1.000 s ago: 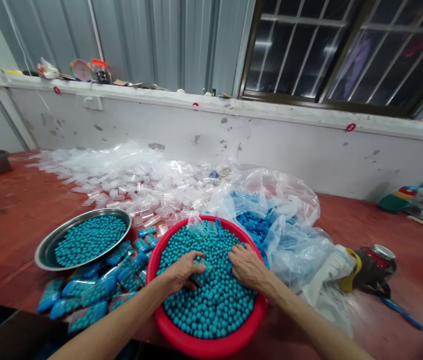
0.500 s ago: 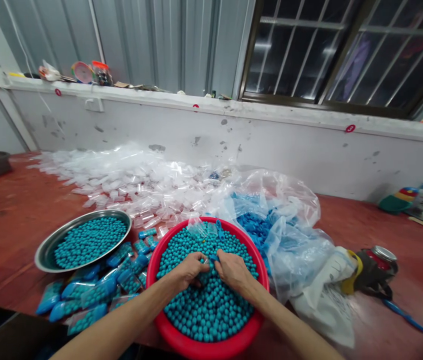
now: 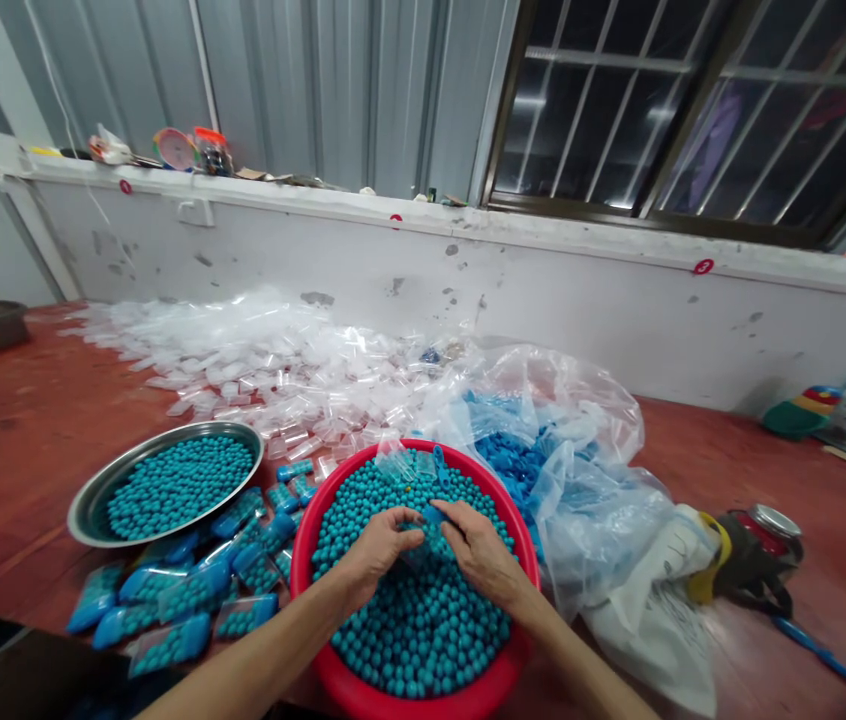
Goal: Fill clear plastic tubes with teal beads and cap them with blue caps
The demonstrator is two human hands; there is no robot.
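Note:
A red basin [image 3: 306, 560] full of turquoise beads [image 3: 423, 640] is in front of me. Over the beads, my left hand [image 3: 380, 548] pinches a small clear plastic container [image 3: 414, 545], partly hidden by the fingers. My right hand [image 3: 481, 552] has thumb and fingers closed on a blue cap [image 3: 435, 514], close by the container's upper end. Whether cap and container touch I cannot tell. At the basin's far side, a blue scoop-like piece [image 3: 440, 466] and empty clear containers [image 3: 394, 461] rest on the beads.
A metal bowl [image 3: 84, 525] of beads stands left, beside several filled, blue-capped containers [image 3: 172, 645]. Empty clear containers [image 3: 243, 345] are heaped behind. Blue caps [image 3: 507, 455] lie in a clear bag [image 3: 595, 520] at right, near a white sack [image 3: 655, 625] and a jar [image 3: 772, 522].
My hands have lifted a little from the beads and their fingers are less bunched. The clear container now shows between them, with the blue cap at my right fingertips.

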